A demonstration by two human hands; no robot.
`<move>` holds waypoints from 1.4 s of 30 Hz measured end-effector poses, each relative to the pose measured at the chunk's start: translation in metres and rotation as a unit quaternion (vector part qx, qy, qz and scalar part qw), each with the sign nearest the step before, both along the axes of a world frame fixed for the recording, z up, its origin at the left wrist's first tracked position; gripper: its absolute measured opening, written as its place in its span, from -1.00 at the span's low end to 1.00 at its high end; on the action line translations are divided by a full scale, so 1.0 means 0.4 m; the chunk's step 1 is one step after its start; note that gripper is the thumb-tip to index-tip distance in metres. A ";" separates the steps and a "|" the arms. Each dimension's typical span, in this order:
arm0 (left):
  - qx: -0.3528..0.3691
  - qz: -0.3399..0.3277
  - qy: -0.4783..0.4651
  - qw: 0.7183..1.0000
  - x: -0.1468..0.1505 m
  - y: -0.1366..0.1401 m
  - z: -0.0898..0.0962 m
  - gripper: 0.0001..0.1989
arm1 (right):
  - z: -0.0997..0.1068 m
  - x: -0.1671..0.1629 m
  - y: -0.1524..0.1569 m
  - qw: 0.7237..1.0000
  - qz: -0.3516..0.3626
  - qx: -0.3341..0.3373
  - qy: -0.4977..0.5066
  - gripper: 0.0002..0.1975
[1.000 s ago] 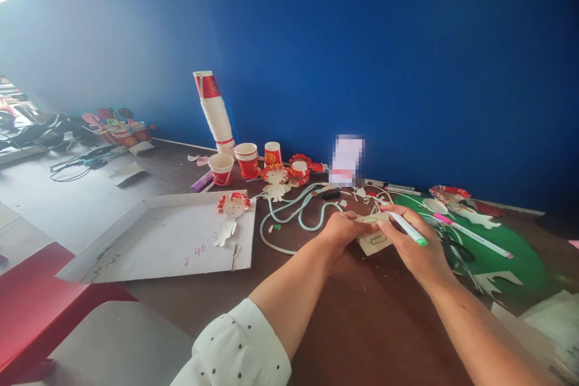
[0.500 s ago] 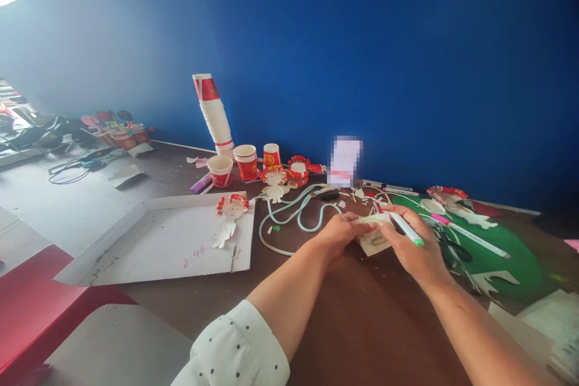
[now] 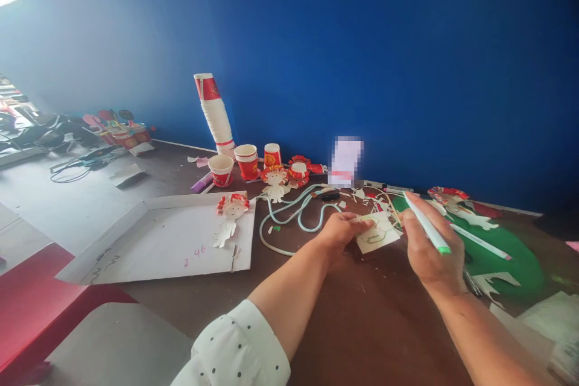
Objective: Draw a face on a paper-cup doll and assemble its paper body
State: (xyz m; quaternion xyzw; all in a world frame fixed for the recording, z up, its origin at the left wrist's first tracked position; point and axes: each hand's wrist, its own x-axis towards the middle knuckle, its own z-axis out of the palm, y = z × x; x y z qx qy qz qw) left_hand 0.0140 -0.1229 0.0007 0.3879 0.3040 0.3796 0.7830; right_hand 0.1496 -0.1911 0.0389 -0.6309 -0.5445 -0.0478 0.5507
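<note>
My left hand (image 3: 342,231) grips a small pale card (image 3: 377,235) by its left edge, thumb on top. Green outlines are drawn on the card, which faces up. My right hand (image 3: 435,250), just to the right of the card, is closed around a marker pen (image 3: 427,228) with a white barrel and a green end. The pen is tilted, its green end towards me; its other end points up and away. Red and white paper scraps (image 3: 380,200) lie behind the card.
A shallow white box lid (image 3: 172,235) carries a paper lion figure (image 3: 233,208). Paper cups (image 3: 221,170) and a tall cup stack (image 3: 216,117) stand near the blue wall. A pale blue cable (image 3: 266,232) loops across the table. Another marker (image 3: 484,242) lies on a green sheet (image 3: 520,259).
My right hand has come away from the card and moved right with the marker pen. The card has turned flatter, so its drawn outlines show more. My left hand has stayed nearly still.
</note>
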 end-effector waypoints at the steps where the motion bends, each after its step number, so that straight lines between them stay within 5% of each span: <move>1: -0.003 -0.001 0.001 1.000 -0.001 -0.001 0.002 -0.52 | 0.005 -0.002 -0.004 0.999 0.014 0.025 -0.020 -0.62; 7: -0.003 0.001 0.005 1.000 -0.005 -0.006 0.015 -0.57 | -0.004 -0.010 -0.012 0.993 0.099 -0.008 -0.063 -0.74; 29: 0.001 0.009 0.021 1.000 -0.002 -0.009 0.014 -0.60 | -0.010 -0.027 -0.011 0.984 -0.016 -0.025 -0.175 -0.73; 42: 0.000 0.014 0.008 1.000 0.001 -0.005 0.010 -0.62 | -0.018 -0.030 -0.007 0.984 -0.008 -0.017 -0.176 -0.73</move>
